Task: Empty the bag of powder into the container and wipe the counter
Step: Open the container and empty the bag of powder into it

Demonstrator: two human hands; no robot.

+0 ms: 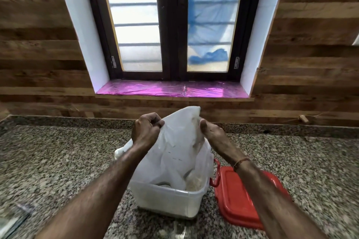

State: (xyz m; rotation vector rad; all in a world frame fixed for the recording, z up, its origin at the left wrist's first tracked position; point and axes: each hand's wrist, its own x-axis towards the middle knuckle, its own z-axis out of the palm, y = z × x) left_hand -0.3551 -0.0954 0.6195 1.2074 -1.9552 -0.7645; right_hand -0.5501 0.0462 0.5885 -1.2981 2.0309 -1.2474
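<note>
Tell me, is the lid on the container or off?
Off. The red lid lies flat on the counter beside the open container.

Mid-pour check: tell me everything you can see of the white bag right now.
The bag is thin, translucent white plastic, crumpled and creased. It is held upended over the clear plastic container, its lower end hanging down inside the container, where pale powder shows. The left hand pinches its upper left edge and the right hand grips its upper right side. A peak of the bag stands up between the hands. Little bulk seems left inside.
</note>
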